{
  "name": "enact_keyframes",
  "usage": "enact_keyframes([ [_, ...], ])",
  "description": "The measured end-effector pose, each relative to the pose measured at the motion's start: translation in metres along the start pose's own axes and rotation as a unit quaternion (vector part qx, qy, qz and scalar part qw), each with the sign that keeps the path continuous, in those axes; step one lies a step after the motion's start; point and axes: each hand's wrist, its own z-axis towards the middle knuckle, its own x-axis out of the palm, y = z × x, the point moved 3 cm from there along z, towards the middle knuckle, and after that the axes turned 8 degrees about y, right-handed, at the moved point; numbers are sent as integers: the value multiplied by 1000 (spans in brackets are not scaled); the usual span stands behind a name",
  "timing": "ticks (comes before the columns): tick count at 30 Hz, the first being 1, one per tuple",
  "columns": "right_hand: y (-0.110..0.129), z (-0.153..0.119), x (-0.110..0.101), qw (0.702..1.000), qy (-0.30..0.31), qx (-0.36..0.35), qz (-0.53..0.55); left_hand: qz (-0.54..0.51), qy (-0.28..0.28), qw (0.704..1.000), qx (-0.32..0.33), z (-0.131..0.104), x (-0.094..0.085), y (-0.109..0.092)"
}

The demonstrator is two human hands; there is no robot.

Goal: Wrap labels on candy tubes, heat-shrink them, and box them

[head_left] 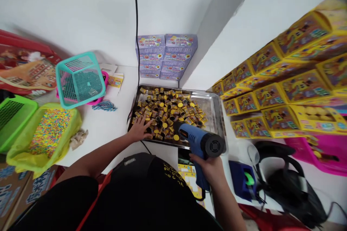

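Note:
A metal tray (210,103) on the table holds a heap of small yellow-and-black capped containers (168,104), mostly at its left and middle. My left hand (139,129) rests with fingers spread on the containers at the tray's near left side. My right hand (207,166) is wrapped round the handle of a blue heat gun (196,139). The gun's dark nozzle points left over the heap, close above the containers; whether it blows cannot be seen.
Yellow boxes (271,97) are stacked at the right, purple boxes (165,56) behind the tray. A yellow-lined basket (74,122) of colourful beads and a turquoise basket (100,79) stand left. A black cable (137,18) hangs by the tray; a tape dispenser (238,180) sits right.

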Motion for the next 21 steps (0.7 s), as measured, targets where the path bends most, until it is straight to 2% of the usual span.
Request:
enact_keyframes([
  [3,-4,-11,-4,999,-2,-2,-44,-4,0,1000,-8,-9,9,1],
  [6,-5,-21,-11,996,-39,-4,-85,-9,8,1000,8,-1,14,-7],
  [11,-11,-32,-20,993,-71,48,-77,-8,-13,999,-51,33,12,-24],
  [15,-8,-42,-21,994,-80,70,-3,-30,-16,996,-81,63,6,-33],
  [18,-2,-49,-18,994,-66,70,48,-54,0,997,-52,72,5,-36],
  [21,-1,-53,-17,997,-34,49,48,-79,-9,997,4,63,8,-34],
])
